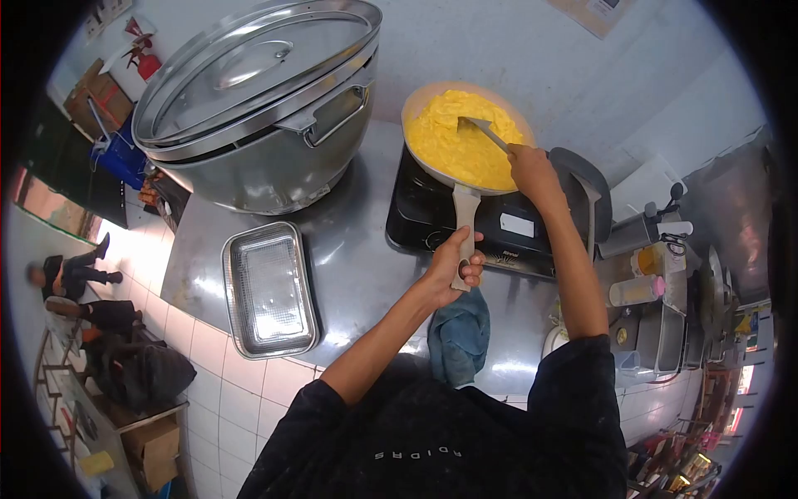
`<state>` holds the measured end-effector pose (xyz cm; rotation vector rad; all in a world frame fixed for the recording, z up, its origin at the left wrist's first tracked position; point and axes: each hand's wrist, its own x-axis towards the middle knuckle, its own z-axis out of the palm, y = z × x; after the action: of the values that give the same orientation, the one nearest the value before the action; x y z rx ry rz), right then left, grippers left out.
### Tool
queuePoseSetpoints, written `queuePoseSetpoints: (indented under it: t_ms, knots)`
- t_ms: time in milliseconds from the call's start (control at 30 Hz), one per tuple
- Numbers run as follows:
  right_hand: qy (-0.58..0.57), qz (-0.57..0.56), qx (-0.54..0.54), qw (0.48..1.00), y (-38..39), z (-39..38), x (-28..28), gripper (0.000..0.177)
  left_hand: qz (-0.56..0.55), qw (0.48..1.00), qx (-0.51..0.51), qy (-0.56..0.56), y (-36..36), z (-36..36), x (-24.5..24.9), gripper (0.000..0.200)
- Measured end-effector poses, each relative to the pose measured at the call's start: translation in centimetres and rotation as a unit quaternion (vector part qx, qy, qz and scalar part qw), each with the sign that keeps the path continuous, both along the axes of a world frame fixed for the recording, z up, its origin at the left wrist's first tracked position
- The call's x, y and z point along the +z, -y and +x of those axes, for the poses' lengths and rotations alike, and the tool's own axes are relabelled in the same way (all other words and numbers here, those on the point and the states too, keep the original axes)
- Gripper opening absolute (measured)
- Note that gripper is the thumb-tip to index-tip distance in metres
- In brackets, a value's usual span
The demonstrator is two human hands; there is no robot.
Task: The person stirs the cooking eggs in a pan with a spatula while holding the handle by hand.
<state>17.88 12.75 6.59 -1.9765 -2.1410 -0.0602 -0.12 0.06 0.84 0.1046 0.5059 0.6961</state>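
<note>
My left hand (453,264) is wrapped round the beige handle (465,208) of a frying pan (413,160). The pan rests on a black gas stove (413,202) and holds soft yellow scrambled egg (453,150). In my right hand (532,173), closed round its handle, is a grey spatula (475,125), whose blade touches the egg near the middle of the pan. A blue-green cloth (460,337) lies just below my left hand, at the near edge of the counter.
A large lidded metal pot (258,158) stands at the left, with a rectangular metal tray (270,287) in front of it. Right of the stove are a clear container (633,291) and utensils in a holder (628,237). A person (75,270) is at the far left.
</note>
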Motion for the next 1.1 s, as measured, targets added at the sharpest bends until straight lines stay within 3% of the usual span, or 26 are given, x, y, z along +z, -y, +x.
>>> queuePoseSetpoints:
  t_ms: [133, 333, 533, 633, 733, 833, 1100]
  knots:
    - [-0.082, 0.011, -0.002, 0.997, 0.0, 0.2, -1.0, 0.026, 0.012, 1.0, -0.001, 0.014, -0.1, 0.2, -0.6, 0.031]
    - [-0.05, -0.035, 0.009, 0.998, 4.2, -0.5, 3.1, 0.027, 0.011, 1.0, 0.001, 0.015, -0.1, 0.3, -0.5, 0.031]
    - [-0.013, -0.053, 0.008, 0.998, 9.4, -0.6, 10.3, 0.024, 0.009, 1.0, 0.002, 0.014, 0.0, 0.2, -0.5, 0.031]
    - [0.067, -0.062, 0.005, 0.996, 12.0, -0.3, 13.4, 0.023, 0.009, 1.0, 0.002, 0.017, 0.1, 0.1, -0.6, 0.031]
    - [0.128, -0.119, -0.062, 0.983, 13.2, -0.6, 15.2, 0.022, 0.011, 1.0, 0.002, 0.018, 0.0, 0.2, -0.5, 0.03]
    - [0.144, -0.138, -0.077, 0.977, 11.8, 0.5, 13.4, 0.022, 0.008, 1.0, 0.0, 0.017, 0.0, 0.1, -0.6, 0.03]
    - [0.032, -0.085, -0.053, 0.994, 5.6, 4.5, 6.9, 0.022, -0.001, 1.0, -0.007, 0.023, -0.1, 0.1, -0.8, 0.03]
